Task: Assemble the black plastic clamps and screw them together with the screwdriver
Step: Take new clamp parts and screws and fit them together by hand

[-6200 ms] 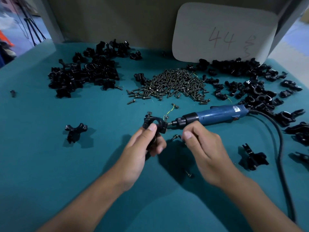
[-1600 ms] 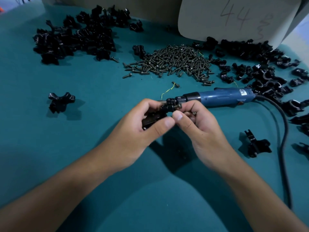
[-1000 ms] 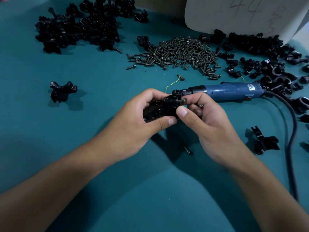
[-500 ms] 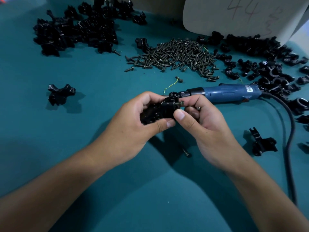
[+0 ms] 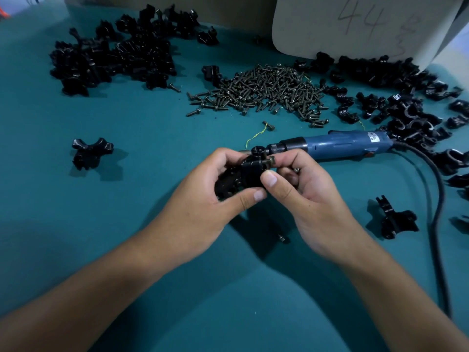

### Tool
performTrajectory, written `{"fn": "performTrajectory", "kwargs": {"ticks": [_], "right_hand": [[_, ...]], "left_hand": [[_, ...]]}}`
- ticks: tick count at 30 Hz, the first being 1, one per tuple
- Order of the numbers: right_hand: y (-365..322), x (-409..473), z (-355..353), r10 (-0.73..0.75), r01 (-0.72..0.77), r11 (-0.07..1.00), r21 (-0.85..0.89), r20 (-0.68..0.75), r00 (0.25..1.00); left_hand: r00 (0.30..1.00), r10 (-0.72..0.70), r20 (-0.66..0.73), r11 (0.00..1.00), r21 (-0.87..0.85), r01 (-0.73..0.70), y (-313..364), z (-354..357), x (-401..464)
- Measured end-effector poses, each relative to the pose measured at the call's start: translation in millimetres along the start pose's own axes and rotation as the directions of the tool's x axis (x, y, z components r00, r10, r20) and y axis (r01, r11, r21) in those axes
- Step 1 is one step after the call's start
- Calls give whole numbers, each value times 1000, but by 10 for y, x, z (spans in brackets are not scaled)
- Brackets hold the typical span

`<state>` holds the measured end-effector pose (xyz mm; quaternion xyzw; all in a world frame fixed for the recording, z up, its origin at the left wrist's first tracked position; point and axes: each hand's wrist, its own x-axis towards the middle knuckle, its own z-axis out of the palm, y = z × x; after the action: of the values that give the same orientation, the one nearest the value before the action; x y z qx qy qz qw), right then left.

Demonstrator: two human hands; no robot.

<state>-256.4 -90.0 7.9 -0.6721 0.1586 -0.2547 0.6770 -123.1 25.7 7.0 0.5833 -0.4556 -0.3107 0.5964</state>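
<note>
Sitting between the two hands, above the green table (image 5: 127,250), is a black clamp (image 5: 243,176). The left hand (image 5: 200,209) is wrapping its curled fingers round the clamp, with the thumb pressing on the near side. The right hand (image 5: 304,199) is pinching a screw (image 5: 269,160) that is sticking out of the clamp's right side, thumb below and fingers above. Another small screw seems to be tucked in the right hand's curled fingers.

Just behind the hands, the blue screwdriver (image 5: 340,147) is lying flat on the table, with its tip pointing left toward the clamp. Its black cord (image 5: 437,199) is curving off to the right and down.

Farther back, a big pile of screws (image 5: 264,92) is lying in the middle. A heap of black clamp parts (image 5: 111,54) is sitting at the back left, and more black pieces (image 5: 401,97) are spreading along the right. One lone clamp (image 5: 90,152) is resting on the left, and another black part (image 5: 396,219) is on the right. A grey board (image 5: 355,24) with "44" on it is standing at the back.
</note>
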Motion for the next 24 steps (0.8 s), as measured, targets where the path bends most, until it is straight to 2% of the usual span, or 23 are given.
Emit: {"fn": "performTrajectory", "kwargs": {"ticks": [8, 10, 12, 14, 17, 20, 24], "right_hand": [[-77, -12, 5, 17, -18, 999, -45, -18, 1000], [-141, 14, -47, 75, -78, 997, -23, -95, 993], [-206, 32, -102, 80, -84, 996, -22, -135, 988], [-249, 24, -119, 20, -29, 998, -63, -133, 991], [-291, -15, -100, -112, 104, 991, -83, -101, 989], [-344, -56, -62, -265, 261, 964, -42, -119, 957], [-377, -76, -37, -383, 367, 920, -136, -123, 916]], "left_hand": [[998, -57, -31, 991, -121, 53, 26, 14, 5], [992, -125, -10, 960, -253, 119, 28, -10, 17], [979, -189, 71, 854, -481, 199, 37, -30, 16], [961, -217, 172, 687, -672, 276, 68, -55, 12], [938, -199, 284, 530, -774, 347, 102, -116, 11], [927, -182, 328, 493, -785, 375, 118, -145, 7], [922, -187, 338, 504, -773, 385, 102, -110, -5]]}}
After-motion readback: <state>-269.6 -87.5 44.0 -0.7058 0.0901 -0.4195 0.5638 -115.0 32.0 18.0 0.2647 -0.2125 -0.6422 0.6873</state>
